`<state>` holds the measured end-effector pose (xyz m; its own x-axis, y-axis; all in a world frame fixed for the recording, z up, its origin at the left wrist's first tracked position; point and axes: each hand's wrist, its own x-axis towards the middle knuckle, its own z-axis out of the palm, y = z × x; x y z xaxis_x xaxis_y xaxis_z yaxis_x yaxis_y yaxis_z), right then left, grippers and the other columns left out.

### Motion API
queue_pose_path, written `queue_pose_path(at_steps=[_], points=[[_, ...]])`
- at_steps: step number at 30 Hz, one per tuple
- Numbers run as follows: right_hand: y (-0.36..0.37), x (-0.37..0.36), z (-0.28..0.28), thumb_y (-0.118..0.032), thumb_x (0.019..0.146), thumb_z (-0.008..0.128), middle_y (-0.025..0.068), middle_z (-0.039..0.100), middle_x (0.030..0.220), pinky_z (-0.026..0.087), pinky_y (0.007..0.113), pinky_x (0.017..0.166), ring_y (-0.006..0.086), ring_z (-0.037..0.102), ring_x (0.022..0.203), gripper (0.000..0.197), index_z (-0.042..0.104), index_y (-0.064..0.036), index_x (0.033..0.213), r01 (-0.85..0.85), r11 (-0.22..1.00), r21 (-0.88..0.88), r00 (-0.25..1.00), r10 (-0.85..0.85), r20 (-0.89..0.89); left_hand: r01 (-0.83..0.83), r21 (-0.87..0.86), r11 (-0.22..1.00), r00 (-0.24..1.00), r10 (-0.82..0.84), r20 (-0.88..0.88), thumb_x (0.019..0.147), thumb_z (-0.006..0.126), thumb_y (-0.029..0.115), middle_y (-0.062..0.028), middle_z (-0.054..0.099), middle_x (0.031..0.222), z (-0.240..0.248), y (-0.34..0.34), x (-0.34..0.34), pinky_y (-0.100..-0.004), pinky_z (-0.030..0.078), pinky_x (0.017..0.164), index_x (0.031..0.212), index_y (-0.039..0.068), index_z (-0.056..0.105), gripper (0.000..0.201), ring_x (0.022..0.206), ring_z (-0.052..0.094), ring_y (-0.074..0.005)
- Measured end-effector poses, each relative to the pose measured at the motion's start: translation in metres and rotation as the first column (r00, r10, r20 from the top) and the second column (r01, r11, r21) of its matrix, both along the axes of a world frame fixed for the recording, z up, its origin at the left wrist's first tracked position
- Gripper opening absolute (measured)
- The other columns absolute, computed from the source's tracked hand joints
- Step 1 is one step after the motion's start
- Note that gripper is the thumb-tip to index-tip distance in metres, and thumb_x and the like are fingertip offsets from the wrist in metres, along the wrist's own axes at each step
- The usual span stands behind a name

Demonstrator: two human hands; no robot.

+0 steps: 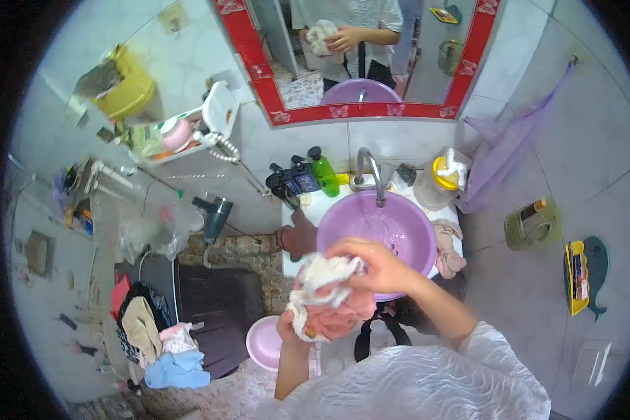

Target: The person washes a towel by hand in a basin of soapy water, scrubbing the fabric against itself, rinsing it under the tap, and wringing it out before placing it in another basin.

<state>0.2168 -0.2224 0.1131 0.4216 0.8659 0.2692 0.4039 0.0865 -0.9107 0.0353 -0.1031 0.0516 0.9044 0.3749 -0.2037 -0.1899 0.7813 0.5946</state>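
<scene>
A bunched pink and white cloth is held up between my hands, in front of the purple basin and left of its near rim. My right hand grips the white, fluffy-looking upper part from the right, its fingers bent into the folds. From below and the left, my left hand clasps the pink lower part; most of its fingers are hidden behind the cloth. The exact kind of garment is not clear from the folds. A chrome faucet arches over the basin, which has some water or wet sheen inside.
Dark pump bottles and a green bottle stand left of the faucet. A yellow-lidded jar is on the right. Wet cloths lie on the counter's right side. A pink tub and piled clothes are lower left.
</scene>
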Motion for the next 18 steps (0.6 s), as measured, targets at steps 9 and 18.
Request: queue_pose_path(at_steps=[9, 18], points=[[0.015, -0.037, 0.029, -0.026, 0.089, 0.047, 0.006, 0.063, 0.093, 0.047, 0.027, 0.072, 0.0101, 0.058, 0.081, 0.033, 0.058, 0.0025, 0.101, 0.057, 0.997, -0.044, 0.696, -0.071, -0.715, 0.185, -0.042, 0.982, 0.955, -0.17, 0.243, 0.048, 0.06, 0.027, -0.0177, 0.025, 0.138, 0.021, 0.008, -0.021, -0.0366, 0.021, 0.106, 0.138, 0.006, 0.012, 0.104, 0.126, 0.03, -0.0291], [0.039, -0.125, 0.101, -0.027, 0.09, 0.046, 0.0144, 0.06, 0.1, 0.048, 0.033, 0.079, 0.0212, 0.061, 0.088, 0.035, 0.052, 0.0035, 0.107, 0.255, 0.958, 0.13, 0.312, 0.046, -0.949, 0.059, 0.632, 0.773, 0.926, -0.28, 0.255, 0.059, 0.074, 0.042, -0.0168, 0.029, 0.132, 0.025, 0.049, -0.083, -0.0408, 0.025, 0.102, 0.138, 0.003, 0.008, 0.11, 0.125, 0.032, -0.0284]])
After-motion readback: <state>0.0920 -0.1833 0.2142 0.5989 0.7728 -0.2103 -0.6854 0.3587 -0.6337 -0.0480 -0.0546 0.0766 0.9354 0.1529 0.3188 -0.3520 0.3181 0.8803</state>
